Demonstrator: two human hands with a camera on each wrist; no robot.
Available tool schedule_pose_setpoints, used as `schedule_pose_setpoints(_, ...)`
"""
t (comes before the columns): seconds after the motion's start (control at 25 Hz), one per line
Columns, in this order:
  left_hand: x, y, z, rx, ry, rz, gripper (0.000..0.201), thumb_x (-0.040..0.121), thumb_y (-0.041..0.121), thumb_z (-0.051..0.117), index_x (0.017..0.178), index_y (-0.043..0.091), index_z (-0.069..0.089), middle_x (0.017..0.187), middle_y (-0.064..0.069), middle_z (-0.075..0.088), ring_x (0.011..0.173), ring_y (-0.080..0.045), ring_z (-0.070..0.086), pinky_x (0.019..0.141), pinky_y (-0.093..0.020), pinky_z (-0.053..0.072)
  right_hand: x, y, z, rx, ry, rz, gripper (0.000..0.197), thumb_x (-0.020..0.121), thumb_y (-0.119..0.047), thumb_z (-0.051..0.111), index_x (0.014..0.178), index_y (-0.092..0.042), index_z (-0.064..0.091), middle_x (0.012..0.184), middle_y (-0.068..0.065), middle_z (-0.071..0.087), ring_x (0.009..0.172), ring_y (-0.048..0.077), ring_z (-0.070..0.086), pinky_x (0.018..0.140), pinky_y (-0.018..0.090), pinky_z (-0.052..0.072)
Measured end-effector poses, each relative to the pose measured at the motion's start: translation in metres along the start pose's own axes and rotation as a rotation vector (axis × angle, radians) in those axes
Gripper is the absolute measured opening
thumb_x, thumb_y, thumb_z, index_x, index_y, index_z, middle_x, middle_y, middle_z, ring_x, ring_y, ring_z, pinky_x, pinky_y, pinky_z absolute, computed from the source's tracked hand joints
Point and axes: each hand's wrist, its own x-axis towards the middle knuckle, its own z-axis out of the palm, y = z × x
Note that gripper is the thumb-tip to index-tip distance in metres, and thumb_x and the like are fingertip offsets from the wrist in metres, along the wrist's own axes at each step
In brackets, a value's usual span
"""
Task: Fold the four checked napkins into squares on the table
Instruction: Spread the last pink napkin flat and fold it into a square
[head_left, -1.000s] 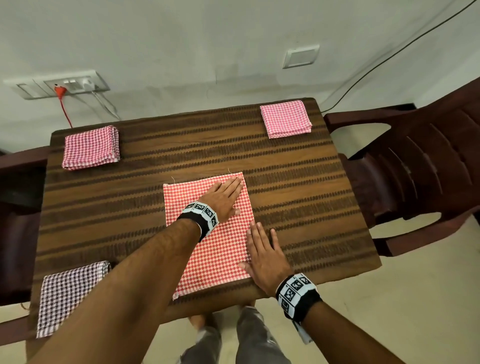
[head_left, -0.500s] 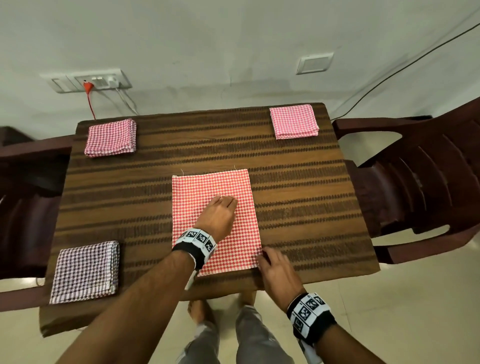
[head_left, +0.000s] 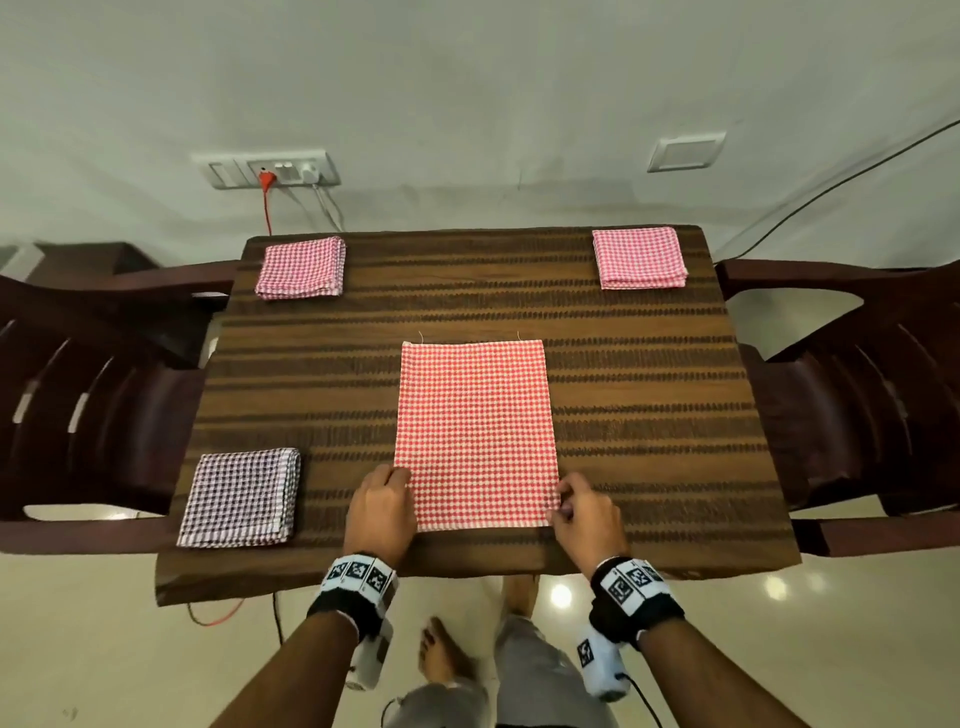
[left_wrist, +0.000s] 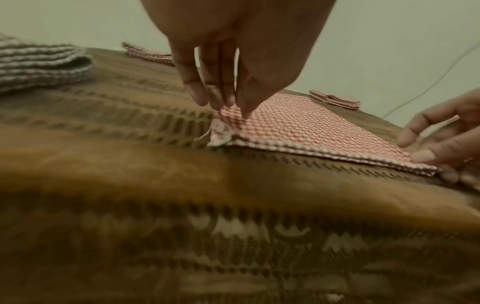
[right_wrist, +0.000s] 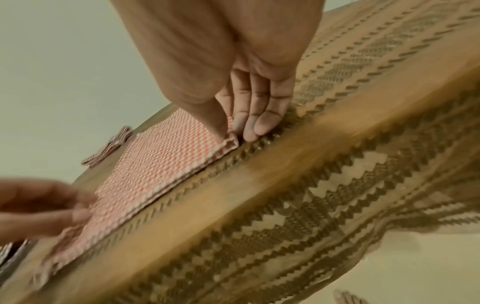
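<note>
While the red checked napkin (head_left: 475, 431) lies half-folded at table centre, my left hand (head_left: 382, 512) pinches its seven-o'clock corner and my right hand (head_left: 587, 514) its five-o'clock corner, both wrist views confirming soft, limp, doubled cloth best gripped there.

red checked napkin (head_left: 475, 431) half-folded mid-table (rectangle), three folded napkins (head_left: 301, 267) cornerwise

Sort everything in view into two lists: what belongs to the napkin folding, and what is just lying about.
Belongs to the job:
red napkin, pinched by left hand and right hand
two pink napkins
purple napkin
table

Lying about:
chairs
wall sockets
</note>
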Motion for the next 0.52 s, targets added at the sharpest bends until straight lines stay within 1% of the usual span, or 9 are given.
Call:
schedule_pose_setpoints(0.04,-0.006,-0.006,0.000,-0.043,-0.002,-0.089,0.026,0.087,0.016,0.066,0.111,0.005,0.066,0.111,-0.016,0.064,0.100,-0.036,0.062,0.088,-0.046,0.053,0.002,-0.001,0.001,0.039,0.014,0.047,0.029,0.085,-0.020,0.078,0.107,-0.024,0.060,0.081,-0.008,0.068,0.082,0.018,0.068,0.079,0.040,0.058)
schedule_pose_setpoints(0.12,-0.014,-0.013,0.000,-0.090,-0.018,-0.221,0.025,0.089,0.019,0.067,0.108,0.004,0.064,0.112,-0.017,0.063,0.100,-0.037,0.061,0.088,-0.046,0.051,0.001,-0.005,0.002,0.117,0.064,0.113,0.032,0.080,-0.017,0.081,0.105,-0.023,0.062,0.076,-0.008,0.067,0.080,0.017,0.066,0.080,0.041,0.058)
schedule_pose_setpoints(0.2,-0.011,-0.006,0.002,-0.112,-0.047,-0.274,0.024,0.088,0.021,0.068,0.106,0.007,0.062,0.108,-0.014,0.065,0.099,-0.035,0.063,0.086,-0.044,0.051,0.003,-0.003,-0.002,0.199,0.125,0.159,0.030,0.078,-0.013,0.083,0.101,-0.019,0.065,0.075,-0.004,0.067,0.080,0.018,0.067,0.080,0.041,0.058)
schedule_pose_setpoints(0.24,-0.019,-0.014,0.000,-0.137,-0.047,-0.310,0.024,0.087,0.023,0.068,0.106,0.009,0.060,0.105,-0.011,0.067,0.098,-0.034,0.064,0.084,-0.044,0.051,-0.004,-0.010,0.005,0.215,0.139,0.143,0.027,0.077,-0.010,0.083,0.096,-0.016,0.066,0.076,-0.002,0.067,0.080,0.019,0.066,0.079,0.041,0.058)
schedule_pose_setpoints(0.32,-0.009,-0.007,0.003,-0.192,-0.060,-0.388,0.025,0.085,0.026,0.069,0.105,0.014,0.059,0.098,-0.008,0.071,0.097,-0.034,0.066,0.084,-0.043,0.052,-0.002,-0.002,0.005,0.245,0.183,0.113,0.022,0.075,-0.004,0.083,0.084,-0.016,0.067,0.080,-0.001,0.068,0.081,0.020,0.066,0.079,0.042,0.058)
schedule_pose_setpoints(0.4,-0.009,-0.008,0.001,-0.302,-0.051,-0.498,0.027,0.082,0.027,0.074,0.104,0.017,0.061,0.096,-0.006,0.073,0.099,-0.033,0.067,0.086,-0.040,0.051,-0.007,-0.001,0.009,0.240,0.204,0.068,0.025,0.076,-0.001,0.082,0.075,-0.022,0.069,0.085,-0.001,0.069,0.079,0.018,0.068,0.078,0.044,0.060)
schedule_pose_setpoints(0.44,-0.008,-0.008,0.001,-0.355,-0.042,-0.536,0.026,0.080,0.026,0.076,0.101,0.019,0.063,0.095,-0.004,0.074,0.099,-0.031,0.067,0.088,-0.038,0.051,-0.008,0.000,0.010,0.235,0.207,0.058,0.027,0.076,-0.001,0.082,0.073,-0.025,0.070,0.089,0.000,0.069,0.076,0.017,0.068,0.075,0.041,0.062)
schedule_pose_setpoints(0.48,-0.007,-0.010,0.001,-0.398,-0.033,-0.553,0.024,0.079,0.024,0.078,0.097,0.021,0.063,0.092,-0.002,0.075,0.099,-0.029,0.068,0.090,-0.037,0.051,-0.007,0.002,0.010,0.245,0.201,0.051,0.026,0.077,0.000,0.082,0.074,-0.025,0.072,0.093,0.002,0.069,0.072,0.016,0.068,0.071,0.035,0.062)
schedule_pose_setpoints(0.52,-0.007,-0.011,0.001,-0.428,-0.017,-0.562,0.023,0.078,0.021,0.079,0.093,0.024,0.062,0.087,0.001,0.074,0.097,-0.026,0.069,0.090,-0.035,0.052,-0.006,0.002,0.009,0.261,0.188,0.041,0.022,0.078,0.000,0.082,0.077,-0.021,0.075,0.096,0.005,0.069,0.069,0.015,0.068,0.068,0.027,0.061)
